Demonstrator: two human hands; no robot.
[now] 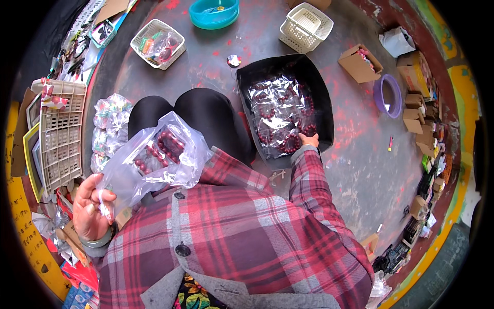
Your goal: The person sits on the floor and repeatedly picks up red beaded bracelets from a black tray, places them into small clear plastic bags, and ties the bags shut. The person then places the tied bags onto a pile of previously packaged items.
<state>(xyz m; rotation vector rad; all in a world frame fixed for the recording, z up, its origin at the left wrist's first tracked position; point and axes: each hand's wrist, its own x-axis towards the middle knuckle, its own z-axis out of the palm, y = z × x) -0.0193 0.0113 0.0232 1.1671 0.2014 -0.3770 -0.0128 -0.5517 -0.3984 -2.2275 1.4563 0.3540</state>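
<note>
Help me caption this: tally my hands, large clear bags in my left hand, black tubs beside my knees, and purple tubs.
Left hand and right hand: 2
Large clear bag: 1
Black tub: 1
Purple tub: 1
Total: 5

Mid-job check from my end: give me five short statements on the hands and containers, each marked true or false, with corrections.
1. The left hand grips a clear plastic bag with dark red beads in it. True.
2. The right hand is also on that bag. False: it is at the near right part of the black tray.
3. The black tray has shiny clear wrapping in it. True.
4. The purple container is left of the black tray. False: it is to the right, near an open cardboard box.
5. A white basket with small items in it stands to the left of the teal basin. True.
</note>
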